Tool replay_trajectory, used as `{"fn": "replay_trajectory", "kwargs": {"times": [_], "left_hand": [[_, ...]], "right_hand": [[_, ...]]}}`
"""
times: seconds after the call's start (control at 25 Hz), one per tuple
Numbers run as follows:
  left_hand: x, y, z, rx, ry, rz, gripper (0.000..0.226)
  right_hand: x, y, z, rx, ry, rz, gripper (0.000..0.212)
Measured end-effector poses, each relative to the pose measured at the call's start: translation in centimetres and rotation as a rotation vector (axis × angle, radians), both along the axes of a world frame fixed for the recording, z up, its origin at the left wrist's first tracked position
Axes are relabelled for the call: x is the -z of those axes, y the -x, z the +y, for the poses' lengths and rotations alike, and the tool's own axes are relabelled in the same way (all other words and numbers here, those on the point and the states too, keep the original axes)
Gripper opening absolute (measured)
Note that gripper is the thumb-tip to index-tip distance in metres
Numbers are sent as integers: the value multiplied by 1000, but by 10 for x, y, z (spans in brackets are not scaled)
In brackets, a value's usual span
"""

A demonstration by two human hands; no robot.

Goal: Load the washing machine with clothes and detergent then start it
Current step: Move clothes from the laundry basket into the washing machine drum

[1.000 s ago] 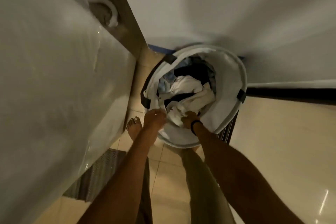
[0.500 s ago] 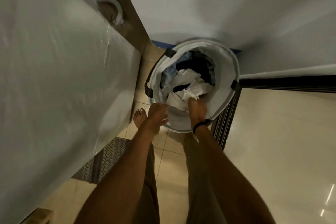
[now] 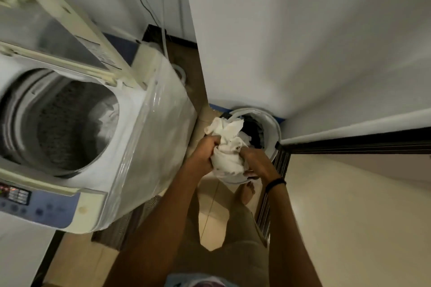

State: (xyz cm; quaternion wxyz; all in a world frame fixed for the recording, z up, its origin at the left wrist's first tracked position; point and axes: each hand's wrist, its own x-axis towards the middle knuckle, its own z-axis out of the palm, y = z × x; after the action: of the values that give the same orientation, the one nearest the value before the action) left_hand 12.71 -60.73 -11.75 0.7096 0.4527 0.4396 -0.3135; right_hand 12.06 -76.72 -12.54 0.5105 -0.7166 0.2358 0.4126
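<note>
I have the left hand (image 3: 205, 151) and right hand (image 3: 256, 161) both gripping a white clothes bundle (image 3: 227, 147) above the near rim of the basket (image 3: 272, 128). This looks like the loading step. Next I'd carry the bundle left, over the open drum (image 3: 70, 123) of the washer (image 3: 149, 123).

The left hand (image 3: 205, 154) and right hand (image 3: 255, 161) grip a white cloth bundle (image 3: 227, 147) over the laundry basket (image 3: 274, 133). Just left of them stands the side of the washing machine (image 3: 158, 137), barring a straight sideways path. Its drum mouth (image 3: 70, 123) lies open farther left, with the raised lid (image 3: 58, 30) behind it. Ahead, the wall (image 3: 303, 42) closes in right behind the basket. A narrow floor gap (image 3: 193, 81) runs ahead-left between machine and wall.
</note>
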Motion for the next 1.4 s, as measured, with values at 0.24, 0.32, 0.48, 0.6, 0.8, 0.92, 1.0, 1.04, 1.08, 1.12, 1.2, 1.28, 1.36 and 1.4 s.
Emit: {"fn": "replay_trajectory", "kwargs": {"times": [0.24, 0.32, 0.48, 0.6, 0.8, 0.92, 1.0, 1.04, 1.08, 1.12, 1.2, 1.28, 1.36, 1.4], "left_hand": [[-89, 15, 54, 237, -182, -496, 60], [-118, 20, 83, 207, -246, -597, 51], [-170, 31, 150, 256, -495, -738, 35], [-168, 48, 210, 314, -765, -759, 30], [-147, 88, 275, -407, -362, -313, 51], [-145, 101, 290, -582, -230, -341, 19], [-139, 104, 299, -560, -333, -372, 34], [-138, 105, 304, -525, -420, -396, 35], [-134, 104, 311, -503, -504, -414, 31], [-131, 103, 318, -475, -568, -427, 28], [-122, 98, 334, -433, -683, -390, 24], [-113, 90, 353, -410, -838, -322, 13], [-103, 83, 372, -385, -963, -279, 18], [-96, 80, 382, -371, -991, -278, 34]], "right_hand": [[-82, -11, 51, 318, -290, -42, 27], [-109, -19, 85, 436, -681, 64, 46], [-139, -38, 148, 356, -949, 63, 60], [-149, -41, 201, 137, -721, -200, 38], [-148, -34, 285, 15, -484, -488, 44], [-138, -26, 322, -106, -441, -551, 42], [-133, -19, 341, -278, -520, -481, 44], [-125, -19, 350, -380, -526, -466, 45], [-121, -19, 359, -482, -508, -472, 46], [-116, -21, 369, -570, -471, -496, 48], [-110, -29, 388, -694, -352, -561, 52], [-109, -38, 409, -782, -237, -609, 48], [-109, -47, 429, -865, -121, -610, 48], [-107, -52, 438, -895, -69, -592, 51]]}}
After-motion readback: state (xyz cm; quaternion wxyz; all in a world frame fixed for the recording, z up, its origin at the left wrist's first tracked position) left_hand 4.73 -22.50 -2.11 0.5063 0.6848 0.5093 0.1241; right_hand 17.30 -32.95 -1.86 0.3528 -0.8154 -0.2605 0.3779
